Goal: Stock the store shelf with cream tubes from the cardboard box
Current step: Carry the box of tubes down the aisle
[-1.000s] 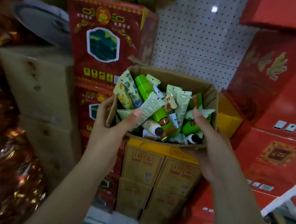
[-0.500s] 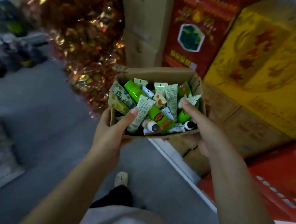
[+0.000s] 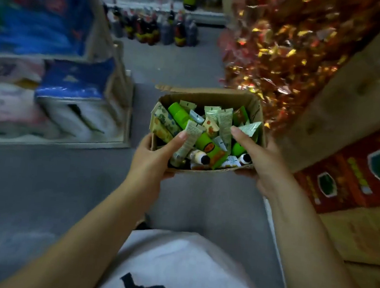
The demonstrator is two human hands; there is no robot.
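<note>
both hands, left hand [image 3: 152,161] and right hand [image 3: 261,164], grip the cardboard box [image 3: 212,97] of cream tubes [image 3: 192,134], fingers wrapped over its sides.

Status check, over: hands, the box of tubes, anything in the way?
Left hand and right hand both gripping open brown cardboard box. Cream tubes all inside. Grey floor ahead clear.

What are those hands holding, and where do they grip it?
Both hands hold the cardboard box of cream tubes: left hand at its near-left corner, right hand at its near-right corner, thumbs over the rim.
</note>
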